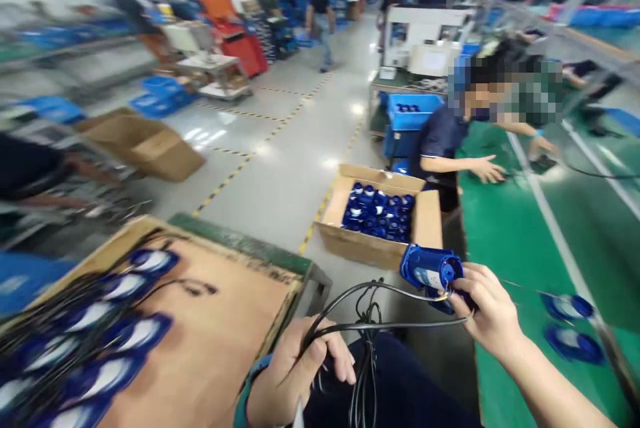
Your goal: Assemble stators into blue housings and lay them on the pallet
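My right hand (493,311) is closed on a blue motor housing (430,267) with a white label, raised over the gap between the tables. Two lengths of black cable (380,327) run from the housing's end to my left hand (305,361), which is closed around them. Below, a bundled coil of the cable (369,375) hangs in front of dark clothing. A pale, pointed thing shows under my left hand, too little of it to name.
At left, a cardboard-covered table (230,321) bears several blue units (137,335) with black cables. A carton (365,255) of blue housings stands ahead. At right, a co-worker (437,141) reaches over the green bench (495,241), where two blue parts (573,345) lie.
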A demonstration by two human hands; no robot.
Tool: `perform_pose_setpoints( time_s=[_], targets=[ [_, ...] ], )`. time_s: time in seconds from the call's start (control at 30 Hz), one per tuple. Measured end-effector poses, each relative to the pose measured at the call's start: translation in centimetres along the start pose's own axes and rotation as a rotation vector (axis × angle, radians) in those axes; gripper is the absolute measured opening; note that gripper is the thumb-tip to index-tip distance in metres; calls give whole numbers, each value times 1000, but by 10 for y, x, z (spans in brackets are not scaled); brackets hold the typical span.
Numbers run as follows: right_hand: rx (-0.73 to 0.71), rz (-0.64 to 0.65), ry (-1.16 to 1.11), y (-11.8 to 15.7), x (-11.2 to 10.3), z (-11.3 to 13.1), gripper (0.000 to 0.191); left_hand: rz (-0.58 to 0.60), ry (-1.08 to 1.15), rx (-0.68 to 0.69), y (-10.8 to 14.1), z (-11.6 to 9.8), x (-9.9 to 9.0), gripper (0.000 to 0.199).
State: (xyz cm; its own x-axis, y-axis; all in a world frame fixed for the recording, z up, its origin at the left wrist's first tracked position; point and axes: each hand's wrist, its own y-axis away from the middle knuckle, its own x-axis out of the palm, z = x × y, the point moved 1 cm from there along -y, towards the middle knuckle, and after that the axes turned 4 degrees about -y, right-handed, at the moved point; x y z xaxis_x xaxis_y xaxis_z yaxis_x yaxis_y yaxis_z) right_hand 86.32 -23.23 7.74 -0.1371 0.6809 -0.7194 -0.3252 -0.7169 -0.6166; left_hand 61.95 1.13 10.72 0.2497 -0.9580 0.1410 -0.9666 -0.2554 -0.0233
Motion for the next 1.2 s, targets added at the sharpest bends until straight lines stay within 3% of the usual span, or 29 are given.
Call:
perform_pose_setpoints(
  time_s=[0.1,0.23,0.33,0.4,0.5,0.67,0.93,1.07,1.2],
  targets=[
    [-156,137,-208,-55,86,78,9,-152,86,43,81,-31,-70,44],
    [-390,324,-418,-114,205,198,11,-477,183,120,198,-49,-147,35],
    [-551,483,-503,-144,294,281,23,-816,187,83,269,-49,-189,37],
    [-644,597,-493,-157,352,325,28,-1041,206,12,303,-44,-211,39],
    [-761,762,-397,-169,433,368,29,-1184,218,-114,331,-31,-234,46],
    [-978,931,-268,-193,524,390,29,-1180,253,-254,332,-8,-258,53],
    [-1186,932,-379,-290,635,404,24,-1209,366,-306,269,7,-306,54],
    [-1278,912,-448,-311,667,403,25,-1225,440,-303,240,18,-320,52],
    [-1361,850,-480,-309,673,399,29,-1207,530,-287,224,25,-324,51]
  ],
)
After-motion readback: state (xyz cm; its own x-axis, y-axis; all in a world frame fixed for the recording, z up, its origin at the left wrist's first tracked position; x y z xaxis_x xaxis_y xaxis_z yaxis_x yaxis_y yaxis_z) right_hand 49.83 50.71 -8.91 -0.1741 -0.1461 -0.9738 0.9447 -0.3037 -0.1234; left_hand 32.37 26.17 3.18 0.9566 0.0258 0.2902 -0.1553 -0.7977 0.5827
